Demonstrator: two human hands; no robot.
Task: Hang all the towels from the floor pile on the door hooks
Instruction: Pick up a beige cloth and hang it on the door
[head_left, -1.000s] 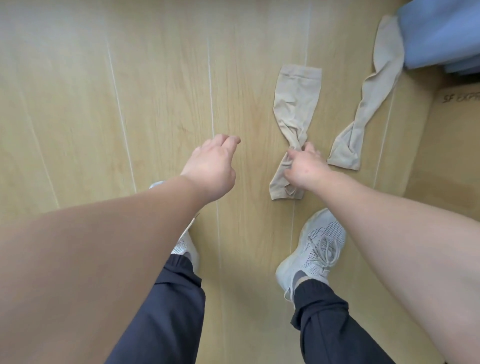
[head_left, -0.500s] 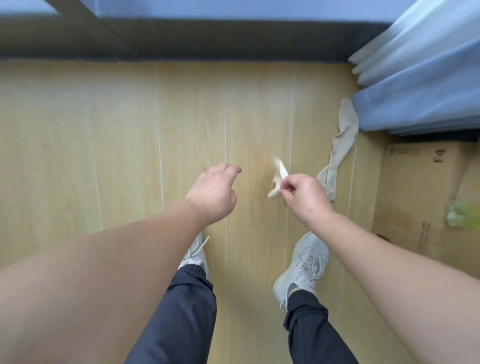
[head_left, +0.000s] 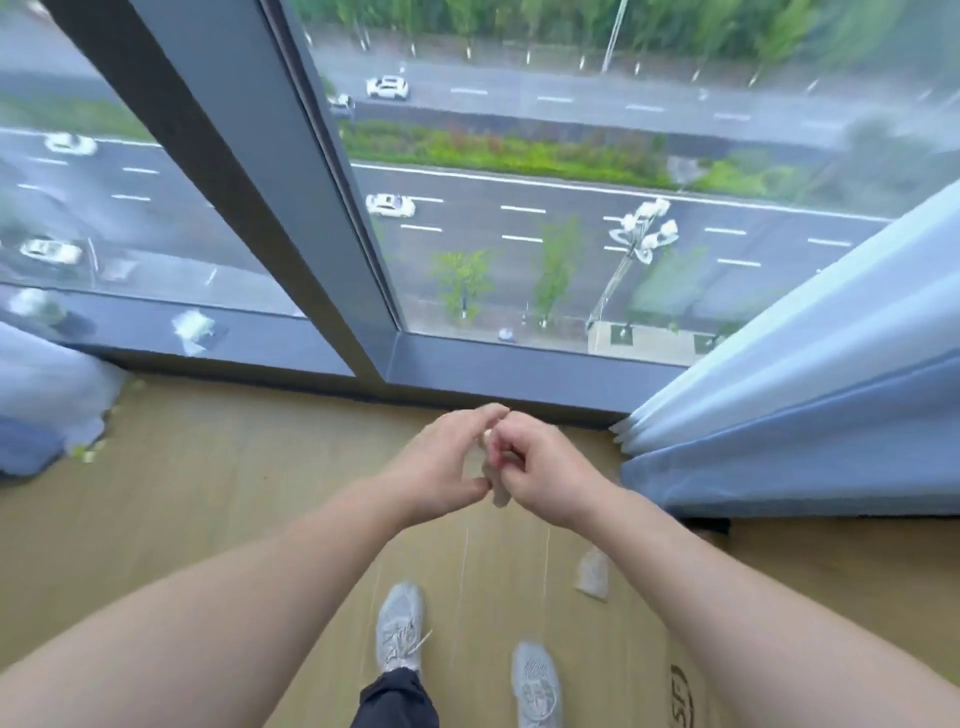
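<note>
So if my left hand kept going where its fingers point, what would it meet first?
The beige towel pinched in your right hand, then that hand itself; your left hand looks almost touching them, though depth is unclear.

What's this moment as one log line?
right hand: grips towel | left hand: at towel, grip unclear | second towel: on floor

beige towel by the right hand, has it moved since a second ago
Yes: beige towel lifted off the floor, now bunched in the right hand, left hand against it.
</note>
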